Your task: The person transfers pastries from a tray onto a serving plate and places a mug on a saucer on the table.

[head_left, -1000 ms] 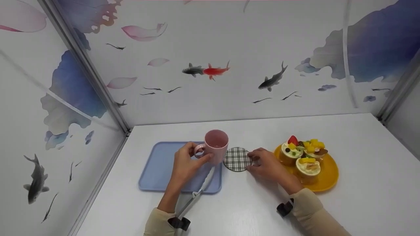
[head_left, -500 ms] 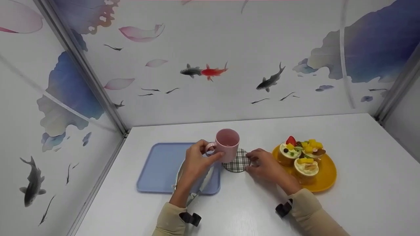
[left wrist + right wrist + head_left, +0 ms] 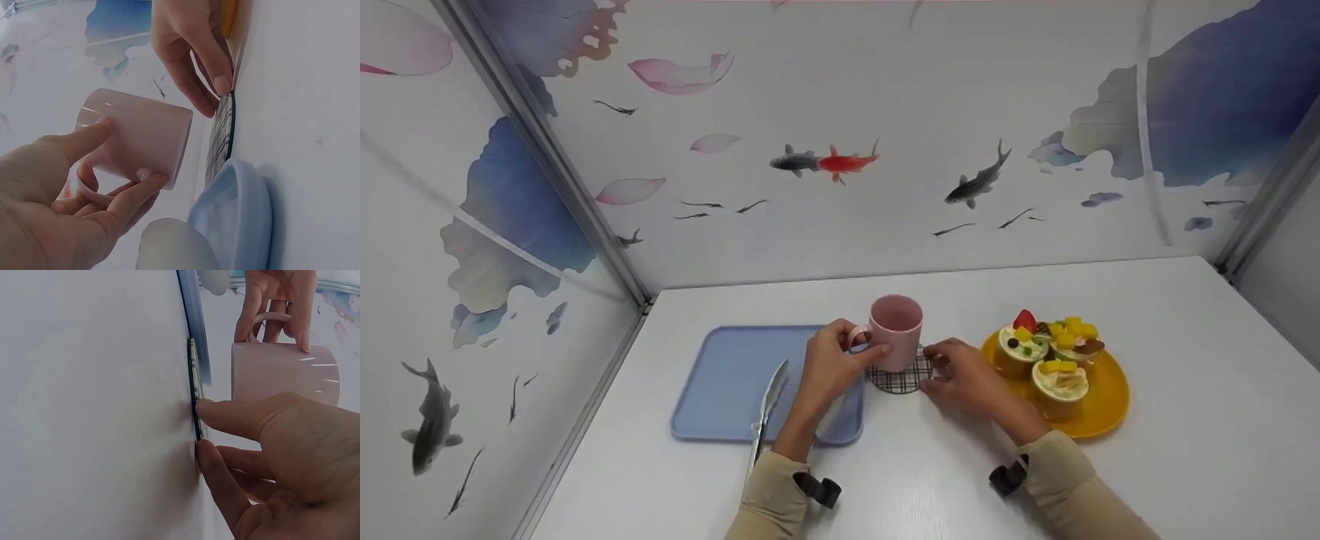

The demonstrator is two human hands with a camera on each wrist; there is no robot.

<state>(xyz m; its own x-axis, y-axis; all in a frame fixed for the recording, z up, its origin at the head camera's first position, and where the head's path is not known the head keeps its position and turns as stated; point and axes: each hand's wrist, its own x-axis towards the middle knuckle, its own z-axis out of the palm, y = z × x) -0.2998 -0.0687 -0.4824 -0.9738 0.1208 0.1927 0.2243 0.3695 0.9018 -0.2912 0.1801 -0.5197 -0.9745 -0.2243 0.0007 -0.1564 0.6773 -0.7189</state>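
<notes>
My left hand (image 3: 836,364) holds a pink mug (image 3: 896,334), with the thumb against its side and fingers at its handle. The mug is upright over a round black-and-white checked coaster (image 3: 901,382). A gap shows between its base (image 3: 183,149) and the coaster in the left wrist view. At the coaster's right edge is my right hand (image 3: 969,379), holding the rim between thumb and finger. The coaster lies flat on the table, beside a blue tray (image 3: 727,382); its far part is hidden behind the mug.
Pale-tipped tongs (image 3: 772,390) lie over the tray's front edge, partly hidden by the left forearm. On the right, a yellow plate (image 3: 1110,409) carries several dessert cups (image 3: 1061,386) topped with fruit. Patterned panels stand behind and to the left of the white table (image 3: 930,480).
My left hand has carried the mug rightward from beside the coaster to over it. The tongs have come more into view left of the forearm. My right hand has stayed at the coaster.
</notes>
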